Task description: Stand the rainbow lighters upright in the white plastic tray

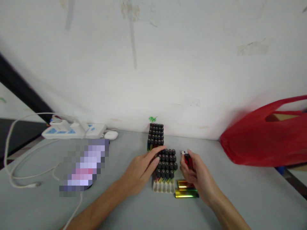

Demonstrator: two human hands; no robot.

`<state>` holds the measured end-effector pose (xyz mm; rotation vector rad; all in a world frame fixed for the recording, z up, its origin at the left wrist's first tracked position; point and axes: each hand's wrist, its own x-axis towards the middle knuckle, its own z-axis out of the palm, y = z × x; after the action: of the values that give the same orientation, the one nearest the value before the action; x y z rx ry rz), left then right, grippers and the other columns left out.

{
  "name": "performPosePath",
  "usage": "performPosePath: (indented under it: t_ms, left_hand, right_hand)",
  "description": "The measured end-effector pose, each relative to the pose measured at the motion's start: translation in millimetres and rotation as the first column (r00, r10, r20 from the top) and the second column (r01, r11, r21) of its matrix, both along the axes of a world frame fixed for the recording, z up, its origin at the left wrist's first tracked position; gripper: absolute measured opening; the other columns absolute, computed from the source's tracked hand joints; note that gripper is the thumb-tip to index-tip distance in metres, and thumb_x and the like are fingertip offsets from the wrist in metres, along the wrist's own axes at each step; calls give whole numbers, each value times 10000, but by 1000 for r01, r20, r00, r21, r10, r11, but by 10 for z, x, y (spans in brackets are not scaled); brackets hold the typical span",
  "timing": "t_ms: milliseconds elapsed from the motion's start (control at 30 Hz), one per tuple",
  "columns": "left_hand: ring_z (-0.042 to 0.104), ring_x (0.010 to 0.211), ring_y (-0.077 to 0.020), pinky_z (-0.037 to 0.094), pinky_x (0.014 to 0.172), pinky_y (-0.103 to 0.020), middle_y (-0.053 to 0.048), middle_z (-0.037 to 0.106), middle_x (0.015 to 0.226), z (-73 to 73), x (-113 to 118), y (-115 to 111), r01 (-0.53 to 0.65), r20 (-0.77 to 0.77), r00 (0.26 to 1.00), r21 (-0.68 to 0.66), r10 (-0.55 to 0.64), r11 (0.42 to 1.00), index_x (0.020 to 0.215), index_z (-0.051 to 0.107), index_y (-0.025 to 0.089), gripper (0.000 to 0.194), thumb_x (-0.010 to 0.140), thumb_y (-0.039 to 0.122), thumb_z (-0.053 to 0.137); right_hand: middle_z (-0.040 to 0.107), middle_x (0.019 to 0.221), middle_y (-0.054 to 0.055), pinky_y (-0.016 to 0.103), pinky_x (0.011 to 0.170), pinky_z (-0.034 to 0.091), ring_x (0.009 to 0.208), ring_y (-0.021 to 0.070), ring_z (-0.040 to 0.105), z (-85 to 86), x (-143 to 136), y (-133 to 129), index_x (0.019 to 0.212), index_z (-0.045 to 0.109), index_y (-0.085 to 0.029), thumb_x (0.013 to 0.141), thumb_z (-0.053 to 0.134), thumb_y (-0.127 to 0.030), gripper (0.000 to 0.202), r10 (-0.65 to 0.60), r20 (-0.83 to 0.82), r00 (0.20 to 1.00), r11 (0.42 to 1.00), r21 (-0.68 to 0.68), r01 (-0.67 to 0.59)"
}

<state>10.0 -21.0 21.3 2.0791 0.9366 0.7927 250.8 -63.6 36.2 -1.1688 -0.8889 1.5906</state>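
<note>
My left hand [141, 167] lies along the left side of a pale tray [164, 188]. Its index finger and thumb are stretched out and apart, touching the black-topped tubes [167, 165] that stand upright in rows there. The tray's front row of round hollows holds nothing. To the right of the tray, my right hand [195, 169] is closed round a small red lighter-like piece [188, 159] with a black collar and a silver top; fingers hide part of it. Just below lie a shiny green-gold tube [185, 194] and a red-gold tube [183, 184], partly covered by my right hand.
Another block of black-topped tubes [156, 132] stands behind, against the white wall. At left are a white power strip [96, 130], a white earbud case [111, 135], a blurred-out phone [87, 166] and loose white cables. A red bag [261, 137] slumps at right.
</note>
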Motion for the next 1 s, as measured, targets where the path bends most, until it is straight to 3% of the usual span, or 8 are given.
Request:
performPosePath:
  t_ms: [167, 433, 667, 833, 1000]
  left_hand:
    - [765, 1327, -269, 572, 1153, -388, -15, 713, 1596, -11, -1, 0, -2, 5, 1000, -2, 2, 1000, 1667, 533, 359, 481, 1217, 446, 387]
    - [783, 1267, -254, 581, 1098, -363, -20, 734, 1565, -35, -7, 4, 1, -9, 1000, -7, -1, 1000, 1672, 520, 357, 481, 1222, 449, 377]
    - [774, 1288, -256, 565, 1130, -375, -16, 719, 1585, -32, -6, 3, 1, -2, 1000, -14, -1, 1000, 1669, 520, 359, 477, 1222, 451, 381]
    - [735, 1378, -259, 537, 1183, -385, -8, 689, 1623, -16, 4, 5, 6, -10, 1000, -3, -6, 1000, 1680, 504, 364, 484, 1223, 447, 372]
    - [757, 1345, -263, 558, 1166, -392, 3, 697, 1615, -13, 6, 3, -1, -1, 1000, -1, 1, 1000, 1669, 521, 378, 476, 1219, 444, 379]
  right_hand:
    - [340, 615, -70, 272, 477, 203, 532, 119, 215, -55, -29, 32, 680, 477, -244, 984, 622, -774, 628, -26, -42, 999, 999, 44, 28]
    - [236, 615, -104, 239, 451, 134, 527, 102, 119, -80, -50, 15, 710, 441, -254, 917, 641, -849, 660, 82, -14, 997, 996, -15, -82]
    - [218, 567, -95, 251, 451, 144, 506, 98, 153, -90, -84, -20, 625, 336, -280, 902, 586, -807, 645, -59, 150, 987, 997, -30, 65]
    - [255, 578, -94, 245, 451, 193, 505, 105, 187, -121, -77, -72, 665, 377, -282, 914, 593, -796, 611, -82, 189, 979, 996, -12, 86]
    - [268, 572, -95, 235, 445, 222, 496, 107, 208, -119, -84, -81, 682, 386, -282, 923, 601, -800, 610, -63, 206, 976, 996, -47, 74]
